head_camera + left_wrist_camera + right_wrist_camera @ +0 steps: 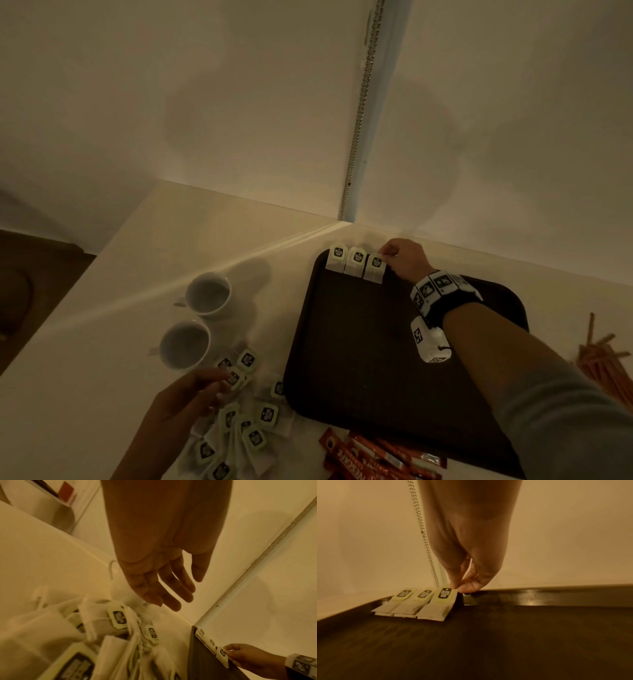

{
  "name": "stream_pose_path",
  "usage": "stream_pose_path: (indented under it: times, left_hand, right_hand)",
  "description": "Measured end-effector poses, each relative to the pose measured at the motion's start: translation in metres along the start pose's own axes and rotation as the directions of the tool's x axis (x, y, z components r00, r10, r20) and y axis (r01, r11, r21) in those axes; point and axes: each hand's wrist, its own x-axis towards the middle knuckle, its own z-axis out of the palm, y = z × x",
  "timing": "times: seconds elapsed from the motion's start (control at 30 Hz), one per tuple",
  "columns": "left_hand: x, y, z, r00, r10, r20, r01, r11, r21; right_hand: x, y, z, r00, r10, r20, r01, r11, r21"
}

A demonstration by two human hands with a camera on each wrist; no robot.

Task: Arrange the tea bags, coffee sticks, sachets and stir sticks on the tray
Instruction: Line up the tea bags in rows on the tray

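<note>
White counter [102, 325]: two cups [208, 294], three tea bags [356, 263] on tray [359, 342]; right hand [406, 258] grip pinches third, left hand [159, 582] released.

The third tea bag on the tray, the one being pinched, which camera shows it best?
The right wrist view: the third tea bag fills the near middle, its tag pinched by the right hand, leaning on the tray rim. The head view shows it small; the left wrist view shows only a distant, slanted glimpse.
</note>
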Motion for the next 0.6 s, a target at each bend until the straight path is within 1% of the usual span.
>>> stream_pose_path:
  times: [0.13, 0.27, 0.33, 0.4, 0.43, 0.47, 0.5, 0.53, 0.57, 0.6]
  left_hand:
    - [-0.008, -0.009, -0.01, 0.997, -0.062, -0.048, 0.061, 0.998, -0.02]
    - [-0.013, -0.012, -0.014, 0.994, -0.094, -0.051, 0.093, 0.996, -0.009]
    - [-0.016, -0.012, -0.018, 0.992, -0.108, -0.061, 0.108, 0.994, 0.0]
    - [-0.02, -0.011, -0.02, 0.99, -0.116, -0.085, 0.117, 0.993, 0.009]
    - [-0.021, -0.01, -0.021, 0.989, -0.115, -0.091, 0.116, 0.993, 0.009]
    - [-0.024, -0.01, -0.021, 0.989, -0.114, -0.09, 0.116, 0.993, 0.017]
    - [-0.026, -0.008, -0.02, 0.99, -0.112, -0.089, 0.115, 0.993, 0.032]
    - [-0.028, -0.008, -0.02, 0.99, -0.108, -0.088, 0.113, 0.992, 0.05]
    - [-0.029, -0.008, -0.021, 0.99, -0.107, -0.089, 0.112, 0.992, 0.061]
    - [-0.031, -0.008, -0.021, 0.99, -0.11, -0.089, 0.117, 0.991, 0.067]
  right_hand:
    - [0.004, -0.003, 0.003, 1.0, 0.019, 0.0, -0.019, 1.0, -0.001]
    - [0.004, -0.006, 0.004, 1.0, 0.013, -0.002, -0.013, 0.997, -0.078]
    - [0.001, -0.01, 0.003, 1.0, 0.013, -0.027, -0.015, 0.996, -0.085]
    - [-0.008, -0.022, 0.006, 0.996, -0.021, -0.084, 0.016, 0.998, -0.062]
    - [-0.016, -0.033, 0.01, 0.994, -0.062, -0.089, 0.057, 0.997, -0.049]
    - [-0.027, -0.046, 0.016, 0.991, -0.121, -0.056, 0.119, 0.992, -0.035]
    - [-0.041, -0.059, 0.024, 0.98, -0.2, 0.019, 0.2, 0.98, -0.017]
    - [-0.058, -0.073, 0.033, 0.948, -0.292, 0.128, 0.295, 0.956, -0.003]
    - [-0.075, -0.086, 0.044, 0.89, -0.378, 0.254, 0.39, 0.921, 0.007]
    - [-0.091, -0.097, 0.058, 0.813, -0.44, 0.381, 0.469, 0.883, 0.016]
